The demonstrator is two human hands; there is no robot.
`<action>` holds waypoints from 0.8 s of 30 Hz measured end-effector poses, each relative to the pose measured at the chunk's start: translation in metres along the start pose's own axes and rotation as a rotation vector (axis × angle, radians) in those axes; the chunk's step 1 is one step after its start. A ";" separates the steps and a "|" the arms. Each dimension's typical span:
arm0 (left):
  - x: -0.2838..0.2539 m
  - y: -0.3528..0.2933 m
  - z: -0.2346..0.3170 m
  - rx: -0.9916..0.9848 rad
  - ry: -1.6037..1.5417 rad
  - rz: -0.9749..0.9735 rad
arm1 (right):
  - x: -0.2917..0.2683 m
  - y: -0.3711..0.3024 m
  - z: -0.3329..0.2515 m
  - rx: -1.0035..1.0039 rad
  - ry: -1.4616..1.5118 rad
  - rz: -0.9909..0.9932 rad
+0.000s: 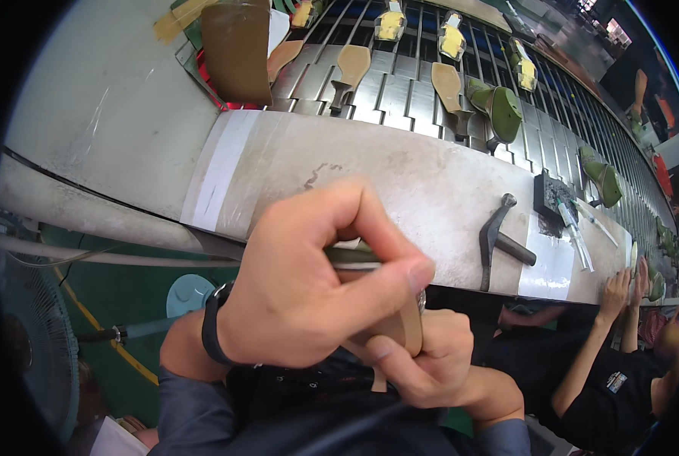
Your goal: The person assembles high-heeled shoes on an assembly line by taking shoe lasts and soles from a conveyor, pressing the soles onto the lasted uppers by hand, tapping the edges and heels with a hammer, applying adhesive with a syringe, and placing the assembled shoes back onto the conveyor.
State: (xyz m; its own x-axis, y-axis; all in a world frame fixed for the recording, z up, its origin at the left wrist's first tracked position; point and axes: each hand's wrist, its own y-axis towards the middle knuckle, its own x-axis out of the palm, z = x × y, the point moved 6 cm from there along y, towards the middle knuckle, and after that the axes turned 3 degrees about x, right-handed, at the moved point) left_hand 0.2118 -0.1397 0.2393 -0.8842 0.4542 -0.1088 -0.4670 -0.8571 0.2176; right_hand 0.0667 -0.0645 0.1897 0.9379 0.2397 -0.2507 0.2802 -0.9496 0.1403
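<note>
Low over the near edge of the bench, both my hands are closed around a heeled shoe (408, 331) with a tan sole and some green upper showing. My left hand (294, 285), slightly blurred and wearing a black wristband, curls over the far part with thumb and index finger close together; green material shows inside that curl. From the right, my right hand (440, 359) grips the near part, thumb on the tan sole. The heel points down between my forearms. My hands hide much of the shoe, and a small shiny bit beside it cannot be identified.
A hammer (490, 242) rests on the bench (370, 148), with a black block (550, 199) and syringes (573, 234) farther right. Beyond, a slatted conveyor (392, 83) carries shoe parts and green heeled shoes (499, 112). Another person's hands (620, 290) work at right. A fan (35, 342) stands left.
</note>
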 end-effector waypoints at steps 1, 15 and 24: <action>-0.002 0.007 -0.005 -0.074 0.010 0.013 | -0.004 0.002 -0.001 0.000 -0.049 -0.011; 0.017 0.081 -0.072 0.098 -0.877 0.000 | -0.067 0.055 0.036 0.278 0.562 0.093; 0.015 0.086 -0.078 0.166 -0.752 -0.017 | -0.072 0.060 0.039 0.239 0.429 0.104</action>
State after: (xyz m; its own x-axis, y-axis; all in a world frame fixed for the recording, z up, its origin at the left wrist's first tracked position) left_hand 0.1576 -0.2256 0.1804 -0.6077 0.5607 0.5623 -0.4208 -0.8279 0.3708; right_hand 0.0080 -0.1461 0.1792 0.9719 0.1552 0.1769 0.1733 -0.9806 -0.0919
